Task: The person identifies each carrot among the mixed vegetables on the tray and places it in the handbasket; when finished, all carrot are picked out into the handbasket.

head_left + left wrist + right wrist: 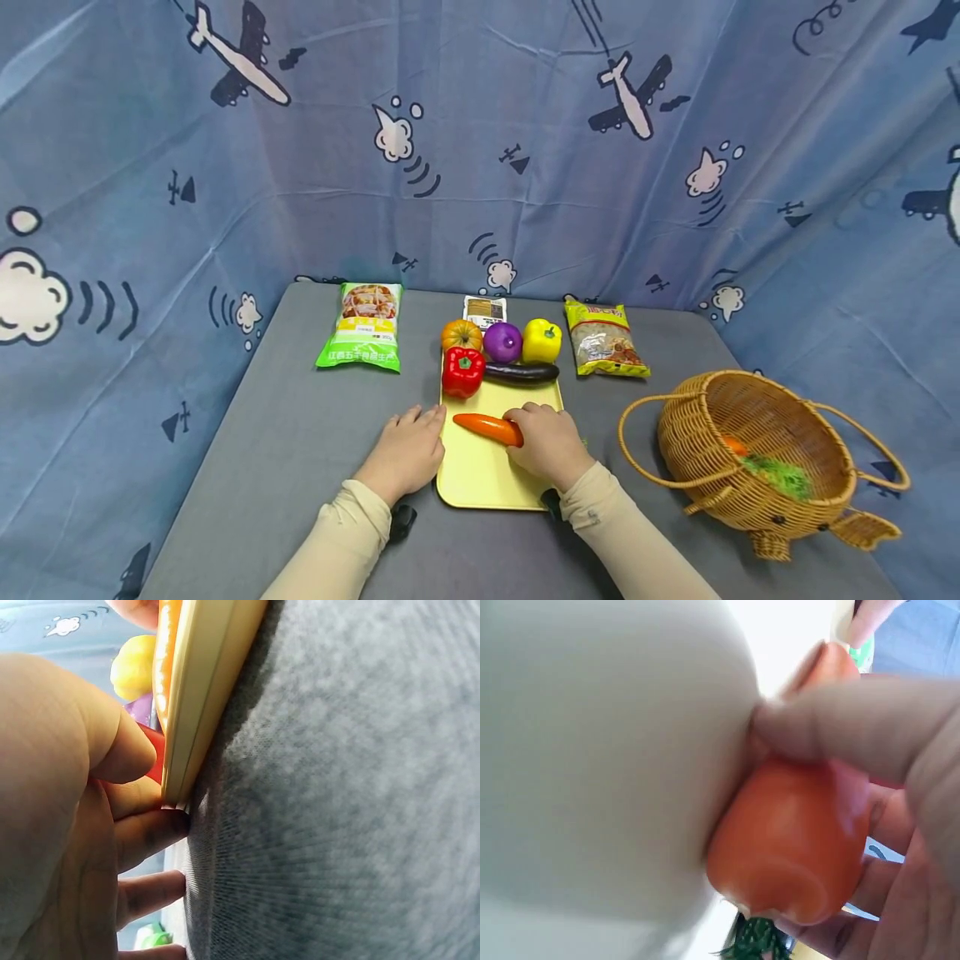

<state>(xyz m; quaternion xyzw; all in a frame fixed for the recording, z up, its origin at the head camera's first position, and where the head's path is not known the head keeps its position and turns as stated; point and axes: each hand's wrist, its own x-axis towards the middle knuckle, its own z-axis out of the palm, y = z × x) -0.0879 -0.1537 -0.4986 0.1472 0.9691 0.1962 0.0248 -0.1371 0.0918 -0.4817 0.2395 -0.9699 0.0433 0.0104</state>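
My right hand [549, 443] grips an orange carrot [480, 426] by its thick end, low over the pale yellow tray [483, 483]. In the right wrist view, thumb and fingers close round the carrot [787, 840], with its green top [756, 937] sticking out. My left hand [407, 454] lies at the tray's left edge, fingers fairly straight, touching the tray's side [202, 705] and the table. Toward the tray's back are a red bell pepper [462, 372], an eggplant [521, 373], a small pumpkin [461, 335], a round purple vegetable [502, 342] and a yellow bell pepper [542, 341].
A wicker basket [697, 450] with two looped handles stands at the right, a carrot with a green top [780, 477] inside. A green-and-white food bag [366, 327] lies back left, a yellow food bag [606, 340] back right. Behind the tray is a small packet [485, 310].
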